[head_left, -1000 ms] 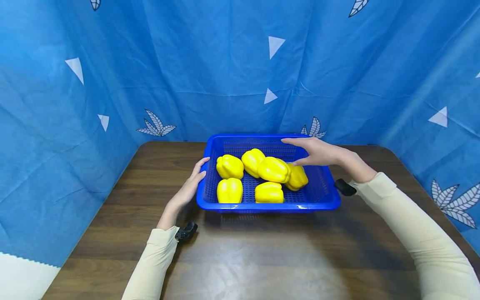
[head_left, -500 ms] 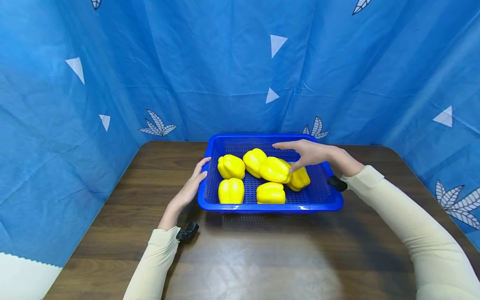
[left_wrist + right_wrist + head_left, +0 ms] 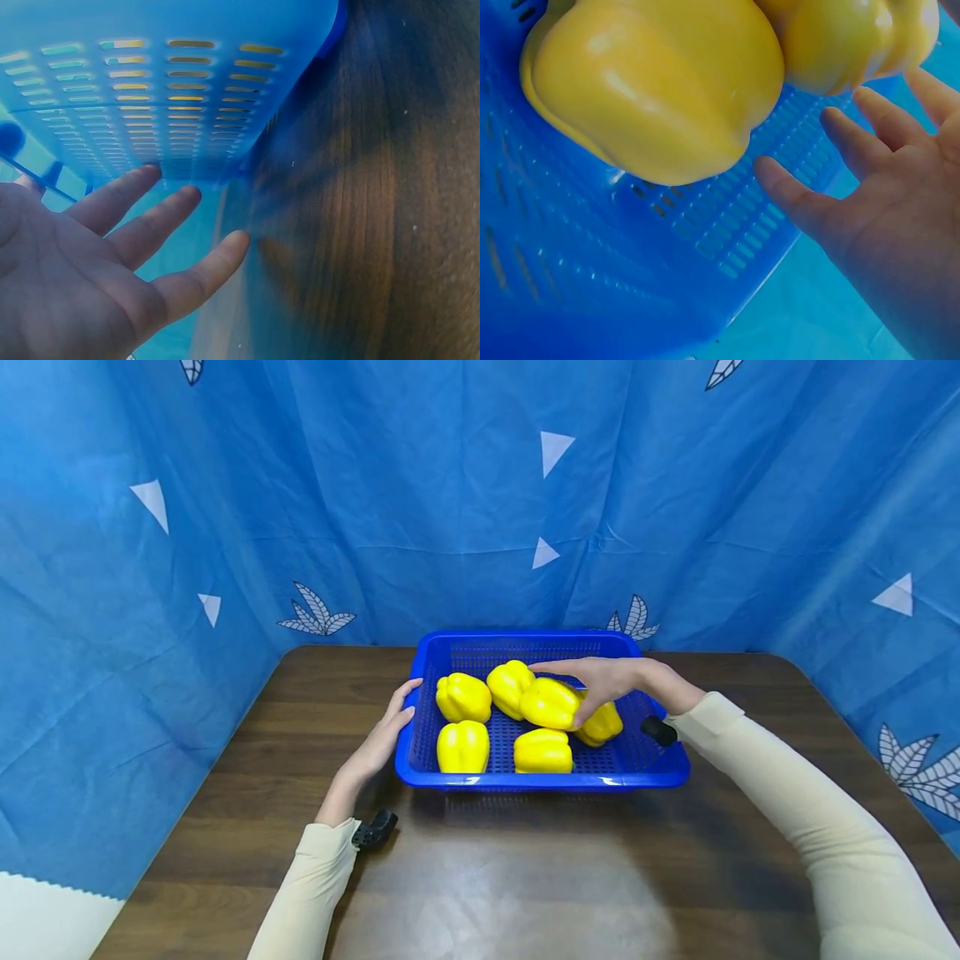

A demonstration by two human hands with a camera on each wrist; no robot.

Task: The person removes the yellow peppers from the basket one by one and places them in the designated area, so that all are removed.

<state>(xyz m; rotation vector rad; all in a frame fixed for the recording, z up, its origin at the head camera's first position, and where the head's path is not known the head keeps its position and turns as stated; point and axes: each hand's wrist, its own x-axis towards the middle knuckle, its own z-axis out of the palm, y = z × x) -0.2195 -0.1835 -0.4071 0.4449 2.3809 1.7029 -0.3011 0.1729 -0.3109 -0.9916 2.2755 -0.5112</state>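
Several yellow bell peppers lie in a blue plastic basket (image 3: 540, 781). My right hand (image 3: 603, 677) is over the basket's right half, around the middle bell pepper (image 3: 550, 703), its fingers behind the pepper and its thumb at the near right side. In the right wrist view the fingers of the right hand (image 3: 900, 187) are spread and extended beside two peppers; a firm hold is not visible. My left hand (image 3: 378, 739) rests against the basket's left rim. Its fingers (image 3: 199, 277) stretch along the outside of the slotted wall in the left wrist view.
The basket stands toward the back of a brown wooden table (image 3: 480, 877). Behind and beside the table hangs a blue curtain (image 3: 420, 485) with white triangles and leaf prints. Other peppers (image 3: 462, 747) lie close around the middle one, one (image 3: 600, 724) partly under the right hand.
My right hand has moved left and lowered from above the basket's right side to the middle pepper. The left hand stays at the rim, and the peppers lie as before.
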